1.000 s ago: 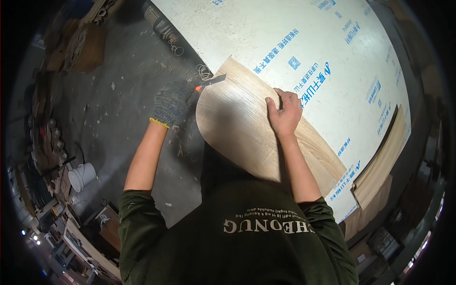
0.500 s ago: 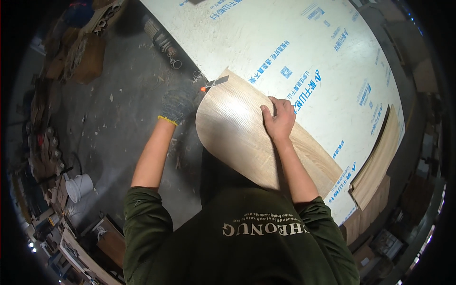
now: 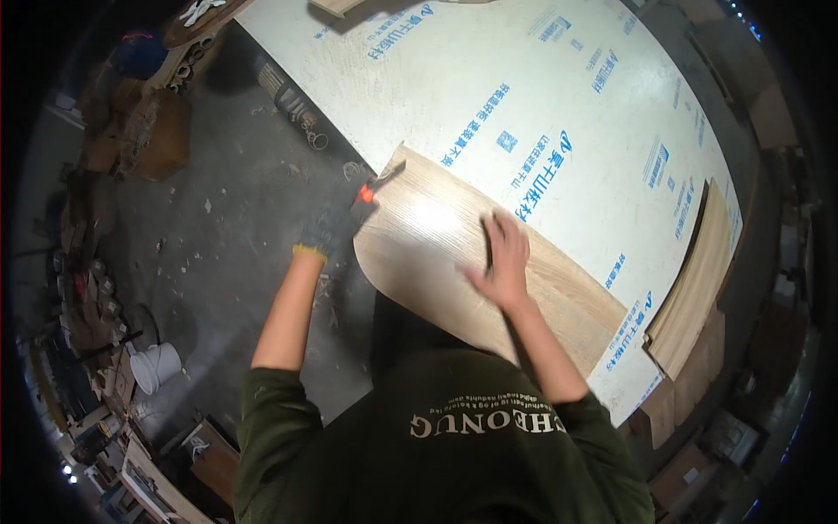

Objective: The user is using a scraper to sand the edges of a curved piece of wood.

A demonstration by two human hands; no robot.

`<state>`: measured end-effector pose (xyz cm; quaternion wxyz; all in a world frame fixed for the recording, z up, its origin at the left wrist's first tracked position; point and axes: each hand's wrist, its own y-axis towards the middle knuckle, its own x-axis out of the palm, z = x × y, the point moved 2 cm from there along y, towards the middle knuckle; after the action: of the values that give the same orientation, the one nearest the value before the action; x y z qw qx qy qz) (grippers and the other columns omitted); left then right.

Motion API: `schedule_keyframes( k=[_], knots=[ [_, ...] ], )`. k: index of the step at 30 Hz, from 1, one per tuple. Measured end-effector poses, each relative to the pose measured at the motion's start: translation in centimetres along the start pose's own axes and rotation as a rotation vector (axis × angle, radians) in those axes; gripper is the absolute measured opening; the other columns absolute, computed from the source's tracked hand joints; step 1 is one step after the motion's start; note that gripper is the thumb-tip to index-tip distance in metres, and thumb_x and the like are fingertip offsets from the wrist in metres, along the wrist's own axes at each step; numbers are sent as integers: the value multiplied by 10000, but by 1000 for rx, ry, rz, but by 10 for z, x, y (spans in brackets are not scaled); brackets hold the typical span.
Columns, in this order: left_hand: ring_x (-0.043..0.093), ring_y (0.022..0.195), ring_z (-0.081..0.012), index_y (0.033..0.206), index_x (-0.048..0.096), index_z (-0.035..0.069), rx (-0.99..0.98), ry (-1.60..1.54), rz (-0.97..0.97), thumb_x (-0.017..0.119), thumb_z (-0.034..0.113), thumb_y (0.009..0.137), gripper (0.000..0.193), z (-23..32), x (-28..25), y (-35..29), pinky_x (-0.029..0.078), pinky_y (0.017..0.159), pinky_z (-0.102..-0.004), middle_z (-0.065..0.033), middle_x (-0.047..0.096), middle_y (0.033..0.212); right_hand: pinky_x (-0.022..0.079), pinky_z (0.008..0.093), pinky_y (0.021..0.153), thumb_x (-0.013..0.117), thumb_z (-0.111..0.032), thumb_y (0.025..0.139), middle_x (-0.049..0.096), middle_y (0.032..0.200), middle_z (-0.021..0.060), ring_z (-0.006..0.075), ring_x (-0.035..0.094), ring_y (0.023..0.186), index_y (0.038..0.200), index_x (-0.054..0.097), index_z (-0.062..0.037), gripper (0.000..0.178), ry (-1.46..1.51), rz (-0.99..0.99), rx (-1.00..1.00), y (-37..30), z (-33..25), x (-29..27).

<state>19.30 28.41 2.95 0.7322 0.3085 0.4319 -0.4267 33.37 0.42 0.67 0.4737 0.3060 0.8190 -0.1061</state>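
Observation:
A wood-grain board (image 3: 428, 244) with one rounded end lies along the near left edge of a large white printed sheet. My left hand (image 3: 332, 223), in a dark grey glove with a yellow cuff, is closed round a tool (image 3: 384, 182) with a red-orange part and a flat dark blade. That blade lies against the board's far left corner, where a thin strip of edge sticks up. My bare right hand (image 3: 504, 266) is over the middle of the board with its fingers apart, slightly blurred. Whether its fingertips touch the board I cannot tell.
The white sheet (image 3: 463, 79) with blue print spreads away to the right. Long wood-grain strips (image 3: 690, 288) lie on its right edge. A white bucket (image 3: 157, 367) stands on the grey floor at the left. Clutter lines the left side.
My right hand has lifted from its grip on the board's far edge and its fingers have spread. The left hand and tool have come slightly nearer, and the view has shifted.

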Motion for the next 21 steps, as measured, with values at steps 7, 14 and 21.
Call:
schedule_keyframes(
  k=[7,14,21],
  knots=[
    [623,763,-188,1068,635,-1,-672,-602,-201,751,322,760,462,-7,20,-42,495,694,-346,-99,664,864,186,736,1031,824,-275,662,210,1534,207,462,159,1416,1465,350,-192,936,-214,-504,6,-131,-4,-40],
    [594,700,-133,1006,663,0,-766,-723,-12,750,354,784,426,-25,8,-97,471,604,-292,-62,660,821,254,674,1063,756,-136,707,216,1557,133,385,208,1427,1486,305,-200,902,-374,-621,-351,-110,-29,-64],
    [547,558,-193,802,622,22,-858,-769,187,727,305,802,302,49,14,-191,439,541,-382,-51,591,646,294,626,1072,758,-65,582,326,1507,157,372,315,1391,1434,403,-189,931,-390,-508,-176,-52,42,-110]
  ],
)
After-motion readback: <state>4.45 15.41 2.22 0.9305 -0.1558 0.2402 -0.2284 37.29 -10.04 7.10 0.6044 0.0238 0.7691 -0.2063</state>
